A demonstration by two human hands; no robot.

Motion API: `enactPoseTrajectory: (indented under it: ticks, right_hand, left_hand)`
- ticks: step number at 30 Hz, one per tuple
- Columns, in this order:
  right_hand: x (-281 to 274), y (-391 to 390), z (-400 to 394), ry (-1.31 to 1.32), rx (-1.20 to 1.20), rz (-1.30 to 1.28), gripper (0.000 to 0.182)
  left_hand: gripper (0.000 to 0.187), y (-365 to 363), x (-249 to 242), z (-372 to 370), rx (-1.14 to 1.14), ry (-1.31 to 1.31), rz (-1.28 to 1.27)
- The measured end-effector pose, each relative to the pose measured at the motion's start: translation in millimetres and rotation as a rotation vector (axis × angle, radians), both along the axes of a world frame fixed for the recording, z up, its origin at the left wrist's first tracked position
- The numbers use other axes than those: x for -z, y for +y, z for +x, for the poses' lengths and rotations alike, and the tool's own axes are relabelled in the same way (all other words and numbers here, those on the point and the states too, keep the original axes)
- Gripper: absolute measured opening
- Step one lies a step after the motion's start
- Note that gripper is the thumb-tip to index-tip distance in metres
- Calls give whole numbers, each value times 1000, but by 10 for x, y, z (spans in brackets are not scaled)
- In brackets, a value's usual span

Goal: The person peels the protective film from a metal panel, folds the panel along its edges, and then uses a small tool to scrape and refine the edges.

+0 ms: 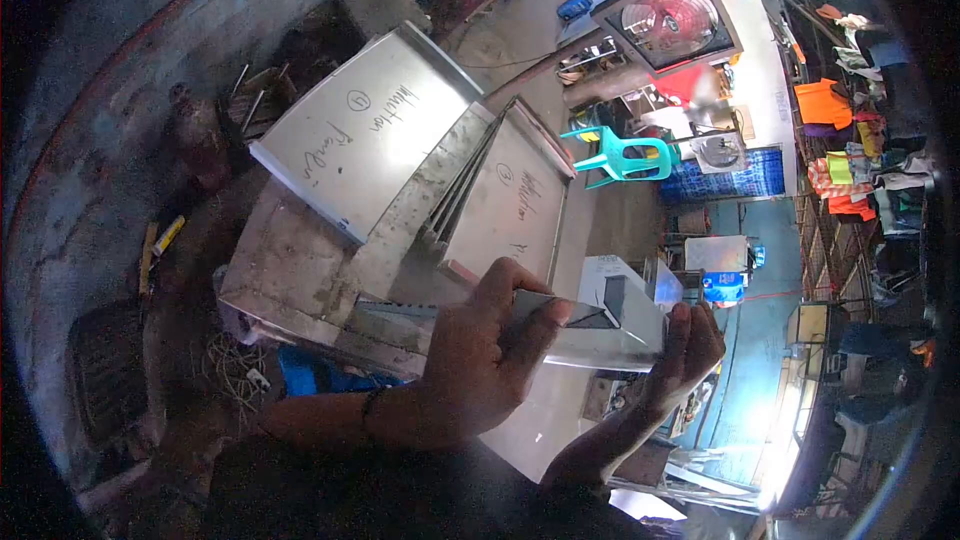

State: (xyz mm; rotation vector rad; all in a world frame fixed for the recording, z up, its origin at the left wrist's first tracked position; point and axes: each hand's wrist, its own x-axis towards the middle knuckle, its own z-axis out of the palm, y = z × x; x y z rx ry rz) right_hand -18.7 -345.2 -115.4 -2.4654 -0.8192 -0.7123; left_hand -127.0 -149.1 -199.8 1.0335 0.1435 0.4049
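A folded sheet-metal piece (605, 348) with an upturned corner is held up near the table's front edge. My left hand (490, 350) pinches its near edge between thumb and fingers. At the piece's right end, my right hand (685, 350) is closed around the corner, fingers bent. Behind them, a metal panel with handwriting and a circled 3 (510, 200) leans on a stack of similar panels. Farther left lies another panel marked with a circled 4 (370, 130).
The worn table (290, 250) bears the panels. Beyond it stand a turquoise plastic chair (625, 155) and a large fan (670, 20). Coiled cable (240, 365) hangs at the lower left. Clothes (840, 180) hang along the right side.
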Motion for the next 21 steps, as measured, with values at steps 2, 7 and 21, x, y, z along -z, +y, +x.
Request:
enactPoseTrajectory:
  ticks: [2,7,21]
  right_hand:
    - [-4,29,-19,1,-14,1,37]
    - [-11,24,-38,6,-14,17,35]
    - [-15,34,-57,-10,-1,-19,38]
  left_hand:
    - [13,-3,-19,5,-32,-3,48]
    - [14,-61,70,44,-47,-30,-30]
    - [25,-15,-1,41,-6,-11,31]
